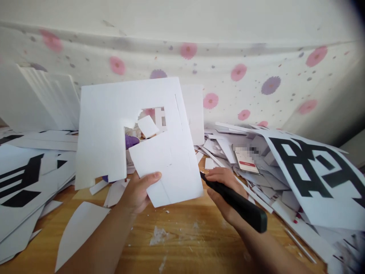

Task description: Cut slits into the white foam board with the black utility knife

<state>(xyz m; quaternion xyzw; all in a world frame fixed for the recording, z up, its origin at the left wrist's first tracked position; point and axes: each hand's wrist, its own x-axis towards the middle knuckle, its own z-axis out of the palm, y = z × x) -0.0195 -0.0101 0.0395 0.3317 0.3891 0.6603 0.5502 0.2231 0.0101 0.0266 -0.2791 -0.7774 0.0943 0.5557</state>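
Observation:
My left hand (144, 188) grips the lower edge of a white foam board (102, 114), thumb on its face and fingers behind. The board is held up off the table, with an irregular cut-out through its middle. A slit runs near its right edge, and a small loose-looking white piece (147, 126) shows at the opening. In my right hand (225, 182) is a black utility knife (239, 205), its handle towards me and its narrow tip close to the board's lower right edge. I cannot make out the blade or whether it touches the board.
White offcuts (225, 142) pile up on the right, with a phone (245, 160) lying among them. Sheets with black printed shapes lie left (21, 179) and right (319, 171). White boards (42, 99) stand at the back left. Crumbs dot the wooden table (182, 243).

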